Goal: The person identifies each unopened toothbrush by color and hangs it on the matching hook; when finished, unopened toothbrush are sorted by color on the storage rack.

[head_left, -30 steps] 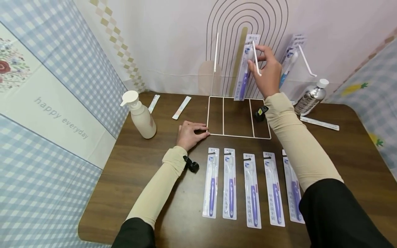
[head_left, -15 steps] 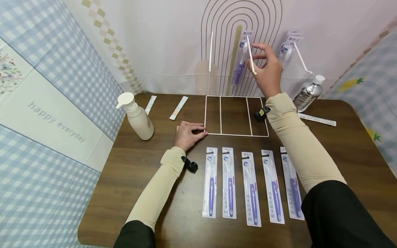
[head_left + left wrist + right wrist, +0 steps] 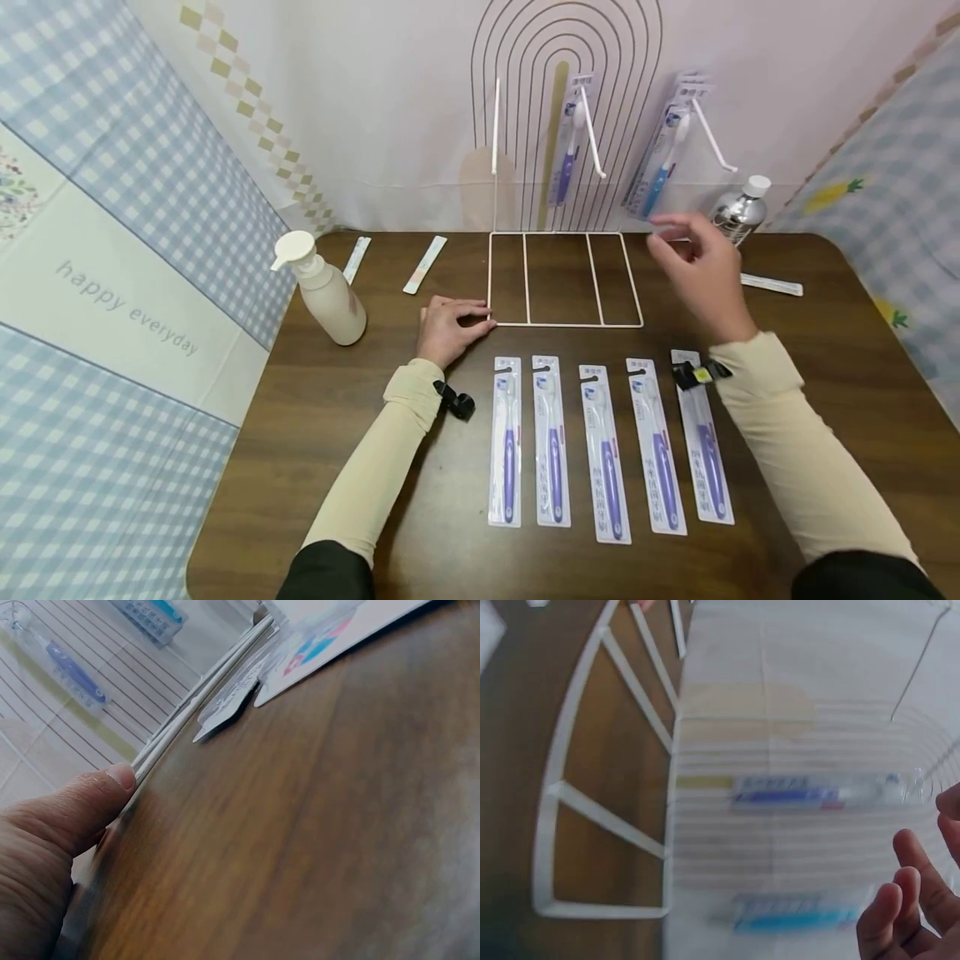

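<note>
A white wire display rack [image 3: 566, 325] stands on the table with upright hooks at the back. My left hand [image 3: 453, 332] holds its front left corner; in the left wrist view my thumb [image 3: 105, 791] lies against the wire. On the middle hook hangs a packaged purple toothbrush [image 3: 567, 158]. Packaged blue toothbrushes [image 3: 658, 179] hang from the right hook. My right hand [image 3: 701, 271] is in the air right of the rack, fingers bent loosely, holding nothing. Several packaged purple toothbrushes [image 3: 555, 467] lie in a row in front of the rack.
A pump bottle [image 3: 326, 292] stands on the table's left side, and a silver bottle [image 3: 740, 212] at the back right, partly behind my right hand. Slim white sachets [image 3: 425, 265] lie near the back edge; another white strip [image 3: 772, 285] lies at right.
My right hand has let go of the purple toothbrush, which hangs on the middle hook, and has moved right and down. My left hand stays at the rack's corner.
</note>
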Available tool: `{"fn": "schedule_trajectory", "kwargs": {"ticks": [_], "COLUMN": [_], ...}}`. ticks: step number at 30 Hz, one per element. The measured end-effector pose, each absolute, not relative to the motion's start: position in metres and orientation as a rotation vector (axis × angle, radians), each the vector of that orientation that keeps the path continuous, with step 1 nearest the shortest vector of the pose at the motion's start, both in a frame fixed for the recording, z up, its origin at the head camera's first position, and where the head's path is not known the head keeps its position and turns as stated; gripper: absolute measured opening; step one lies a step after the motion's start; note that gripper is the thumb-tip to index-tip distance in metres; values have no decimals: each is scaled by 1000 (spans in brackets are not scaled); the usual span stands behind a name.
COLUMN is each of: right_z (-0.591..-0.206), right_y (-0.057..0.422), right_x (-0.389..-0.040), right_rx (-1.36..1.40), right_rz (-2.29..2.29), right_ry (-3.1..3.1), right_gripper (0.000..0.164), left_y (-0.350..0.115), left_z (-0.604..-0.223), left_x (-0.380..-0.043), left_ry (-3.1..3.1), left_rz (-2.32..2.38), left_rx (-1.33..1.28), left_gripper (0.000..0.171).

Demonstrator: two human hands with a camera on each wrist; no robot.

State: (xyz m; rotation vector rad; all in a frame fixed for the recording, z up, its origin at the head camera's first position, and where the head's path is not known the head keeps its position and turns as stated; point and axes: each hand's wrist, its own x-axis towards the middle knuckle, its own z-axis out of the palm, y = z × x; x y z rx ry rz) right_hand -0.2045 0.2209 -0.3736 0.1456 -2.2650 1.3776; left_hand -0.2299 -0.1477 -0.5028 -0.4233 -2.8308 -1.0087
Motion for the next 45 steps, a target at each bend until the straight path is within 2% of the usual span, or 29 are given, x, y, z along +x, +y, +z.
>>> {"fn": "schedule_trajectory", "kwargs": {"ticks": [11, 18, 22, 28, 35, 45], "right_z": [-439, -466, -473, -478, -480, -485], "right_y": [293, 322, 325, 322, 317, 314], "right_x": [-136, -104, -96, -89, -84, -78], "right_rx": [-115, -13, 44, -25, -3, -126], "right_rz": [1513, 1450, 1327, 1251, 1196, 1246], "right_ry": [-2535, -2843, -2934, -3015, -2996, -2969], "right_gripper": [33, 39, 40, 47, 42, 44], "left_y": [-154, -154, -154, -153, -151, -146], "left_z": [-497, -496, -497, -499, -499, -504], "left_x": [-231, -233, -233, -232, -231, -229], "left_ry": [-2802, -2805, -2788, -2789, -2789, -2799], "left_rz": [-1025, -1012, -1019, -1028, -1041, -1032], "left_rx": [-395, -396, -401, -411, -427, -434], "left_gripper": [33, 34, 33, 32, 32, 31]}}
